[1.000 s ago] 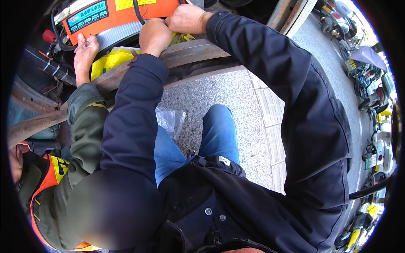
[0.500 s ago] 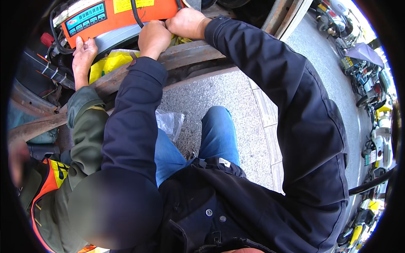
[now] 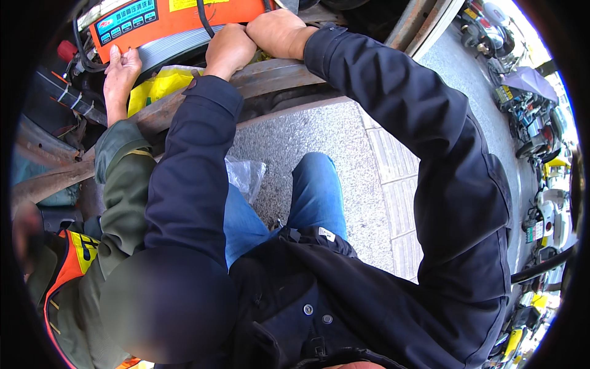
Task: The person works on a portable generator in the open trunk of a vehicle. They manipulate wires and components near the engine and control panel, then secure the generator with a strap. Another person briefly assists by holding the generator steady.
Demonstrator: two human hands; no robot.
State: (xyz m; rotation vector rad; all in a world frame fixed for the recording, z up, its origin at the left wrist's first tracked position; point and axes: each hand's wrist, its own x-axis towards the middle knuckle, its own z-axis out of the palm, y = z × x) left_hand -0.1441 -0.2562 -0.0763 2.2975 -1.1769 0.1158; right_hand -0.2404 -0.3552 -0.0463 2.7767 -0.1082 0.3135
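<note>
An orange box-shaped machine [image 3: 175, 23] with pale grey ribs along its near side sits at the top of the picture, partly cut off. Against its near right corner, my left hand [image 3: 229, 50] is closed, with its back toward me. Just right of it and touching it, my right hand [image 3: 279, 35] is closed too. What their fingers pinch is hidden behind the knuckles. One black cable [image 3: 203, 17] runs over the orange case down to my left hand, and another [image 3: 268, 5] ends by my right hand. A co-worker's hand [image 3: 121, 77] rests at the case's left front edge.
A rusty metal beam [image 3: 276, 80] crosses below my wrists. Yellow plastic [image 3: 163, 86] lies under the machine. The co-worker's green sleeve [image 3: 126, 184] is close on my left. A clear plastic bag [image 3: 246, 175] lies on the pavement by my knees. Parked scooters [image 3: 541, 218] line the right.
The machine sits slightly higher in the picture. Both my hands stay closed together at its corner, and my right elbow has swung a little outward. The co-worker's hand still touches the case.
</note>
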